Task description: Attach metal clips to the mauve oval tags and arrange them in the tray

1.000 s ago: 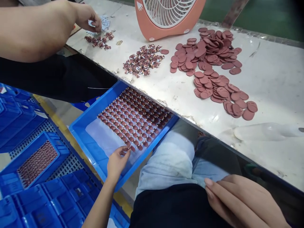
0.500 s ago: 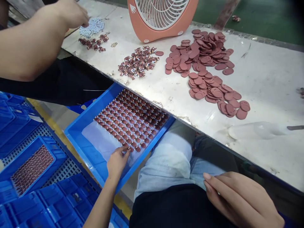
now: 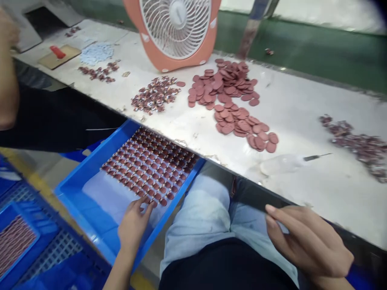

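My left hand (image 3: pixel 134 223) reaches into a blue tray (image 3: pixel 79 169), its thumb and fingers pinched at a small brown oval piece (image 3: pixel 154 204) at the near end of the rows. Many such pieces with tiny bow-like parts lie in rows on a pale sheet (image 3: pixel 105 193) in the tray. Over my lap, near the table edge, my right hand (image 3: pixel 311 241) is closed with thumb and forefinger together; whatever they may hold is too small to make out. On the table, piles of flat brown ovals (image 3: pixel 236 84) lie beside a heap of small brown bow-like parts (image 3: pixel 155 94).
An orange fan (image 3: pixel 178 32) stands behind the heaps. A clear squeeze bottle with a needle tip (image 3: pixel 281 164) lies at the table's front, with more small parts (image 3: pixel 359 141) to its right. A co-worker's arm (image 3: pixel 7 72) is at far left. Blue crates (image 3: pixel 27 237) stand below.
My view has turned to the right and up, so the table's things sit further left. My left hand stays at the row's end. The co-worker's arm has drawn away from the pale blue pile.
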### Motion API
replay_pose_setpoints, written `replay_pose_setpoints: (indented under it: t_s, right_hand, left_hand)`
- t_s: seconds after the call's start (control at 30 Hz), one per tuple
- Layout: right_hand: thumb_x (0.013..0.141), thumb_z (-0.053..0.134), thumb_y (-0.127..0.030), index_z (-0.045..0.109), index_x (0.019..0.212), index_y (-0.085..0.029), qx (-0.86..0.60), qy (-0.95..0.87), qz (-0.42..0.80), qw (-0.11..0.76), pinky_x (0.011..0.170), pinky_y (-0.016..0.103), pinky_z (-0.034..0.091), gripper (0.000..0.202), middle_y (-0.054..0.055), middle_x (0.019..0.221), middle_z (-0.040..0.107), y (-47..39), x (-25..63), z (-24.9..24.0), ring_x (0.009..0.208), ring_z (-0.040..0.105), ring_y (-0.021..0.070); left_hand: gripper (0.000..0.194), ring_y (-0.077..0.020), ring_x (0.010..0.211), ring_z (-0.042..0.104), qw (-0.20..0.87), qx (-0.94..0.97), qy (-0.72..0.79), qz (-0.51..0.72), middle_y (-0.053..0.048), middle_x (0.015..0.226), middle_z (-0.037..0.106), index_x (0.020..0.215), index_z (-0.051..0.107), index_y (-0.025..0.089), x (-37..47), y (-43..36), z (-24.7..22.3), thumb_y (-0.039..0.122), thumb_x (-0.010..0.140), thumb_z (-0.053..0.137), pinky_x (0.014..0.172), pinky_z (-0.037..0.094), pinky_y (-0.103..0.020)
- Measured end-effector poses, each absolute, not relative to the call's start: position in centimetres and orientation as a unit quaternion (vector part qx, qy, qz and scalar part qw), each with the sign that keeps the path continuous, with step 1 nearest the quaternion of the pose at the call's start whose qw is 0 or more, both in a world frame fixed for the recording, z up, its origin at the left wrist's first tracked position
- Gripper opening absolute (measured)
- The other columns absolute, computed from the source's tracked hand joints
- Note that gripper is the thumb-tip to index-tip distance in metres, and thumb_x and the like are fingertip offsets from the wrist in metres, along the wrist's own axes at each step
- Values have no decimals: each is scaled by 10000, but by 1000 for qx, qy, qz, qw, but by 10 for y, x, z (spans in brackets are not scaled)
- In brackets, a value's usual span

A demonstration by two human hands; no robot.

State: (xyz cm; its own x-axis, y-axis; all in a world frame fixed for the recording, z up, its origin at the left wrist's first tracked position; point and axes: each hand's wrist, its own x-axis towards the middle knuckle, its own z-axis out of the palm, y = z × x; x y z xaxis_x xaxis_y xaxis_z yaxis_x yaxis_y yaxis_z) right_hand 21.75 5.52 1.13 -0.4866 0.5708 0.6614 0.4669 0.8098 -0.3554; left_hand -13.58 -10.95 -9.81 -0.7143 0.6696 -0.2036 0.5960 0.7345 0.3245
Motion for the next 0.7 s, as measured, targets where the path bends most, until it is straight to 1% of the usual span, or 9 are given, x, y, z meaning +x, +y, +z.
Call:
replay_pose_setpoints:
  t_s: [0.07,0.13,0.2,0.27,0.3,0.37,0.43,0.57,0.7]
  right_hand:
    - [764,753,-52,664,1136,-225,-382,-805,34,452,648,322,512,420,15,823,659,64,223,8,694,621,172]
    - [830,731,-171,584,1258,-223,-450,-761,24,467,718,391,524,455,67,955,636,76,224,7,799,620,224]
    - [858,724,-337,500,1356,-211,-498,-745,43,442,773,445,529,560,110,1078,613,90,220,8,883,608,262]
    - [825,742,-463,501,1354,-197,-523,-753,69,394,808,476,516,639,135,1142,605,103,213,9,952,585,300]
    - [813,745,-491,544,1298,-193,-529,-758,80,373,810,480,504,604,134,1120,613,107,209,10,961,571,312]
    - [835,717,-494,619,1122,-195,-532,-765,97,351,794,468,485,425,114,1020,628,114,203,10,931,555,311]
    - [878,671,-467,630,996,-206,-530,-763,114,352,784,447,475,289,90,937,633,115,200,9,893,553,294]
    - [899,654,-442,623,1067,-222,-523,-739,162,394,822,420,493,279,82,1014,674,106,205,9,953,605,279]
    - [886,679,-375,611,1124,-215,-508,-701,237,442,904,427,493,294,93,1128,670,96,213,7,1038,631,272]
  left_hand:
    - [383,-259,920,686,93,364,910,175,-121,1155,690,1159,687,186,-128,-96,-85,452,908,573,736,543,-355]
    - [357,-275,1022,660,-11,428,861,276,-133,1152,681,1175,683,182,-114,-70,-67,395,893,632,848,537,-381]
    - [314,-273,1027,659,-106,530,754,372,-119,1113,702,1151,700,205,-94,-32,-45,281,846,718,945,501,-418]
    - [314,-253,1015,659,-141,600,669,415,-102,1114,709,1160,698,229,-73,14,-22,210,848,716,943,494,-408]
    - [296,-254,1032,651,-135,623,647,418,-106,1126,705,1161,700,222,-63,37,-11,214,865,696,955,486,-411]
    - [247,-257,1059,622,-99,645,651,388,-98,1124,701,1144,717,217,-47,82,6,268,916,637,968,469,-410]
    - [271,-284,1082,582,-53,644,692,320,-88,1135,694,1134,733,232,-36,116,18,360,915,638,922,475,-414]
    - [236,-309,1037,575,-27,644,711,280,-78,1049,710,1032,758,227,-26,146,27,373,851,717,846,470,-426]
    - [169,-291,1008,600,-7,629,719,296,-66,1014,719,982,744,217,-24,143,26,334,874,689,851,464,-405]
